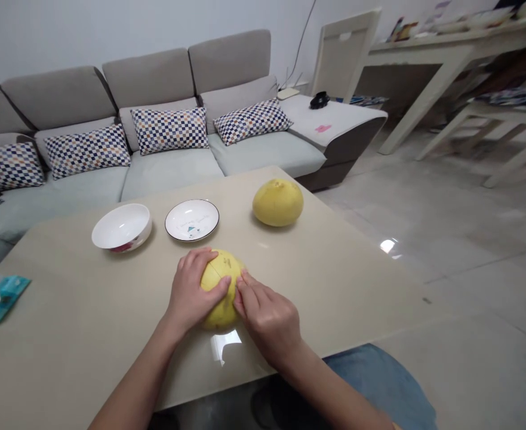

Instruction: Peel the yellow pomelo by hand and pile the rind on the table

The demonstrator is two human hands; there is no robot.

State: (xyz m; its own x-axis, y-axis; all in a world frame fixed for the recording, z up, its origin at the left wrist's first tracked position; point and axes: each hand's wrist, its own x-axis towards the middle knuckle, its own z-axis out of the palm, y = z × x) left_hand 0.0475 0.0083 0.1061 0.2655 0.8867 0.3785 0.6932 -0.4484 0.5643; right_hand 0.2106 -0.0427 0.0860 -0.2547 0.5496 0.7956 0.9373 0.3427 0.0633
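A yellow pomelo (220,312) rests on the table near its front edge, with a thin dark line scored in its upper rind. My left hand (193,291) is wrapped over its left side, thumb across the front and fingers over the top. Against the pomelo's right side, my right hand (269,316) is closed in a pinch; whatever lies between its fingers is hidden. A second, whole pomelo (278,204) sits farther back on the right, apart from both hands. Beyond my left hand is a white plate (191,218) with a dark rim.
The glossy beige table (334,286) carries a white bowl (122,226) at the back left and a blue tissue pack (9,295) at the left edge. A grey sofa (168,170) with checkered cushions stands behind. To the right are tiled floor, a chair (347,51) and a dining table (451,51).
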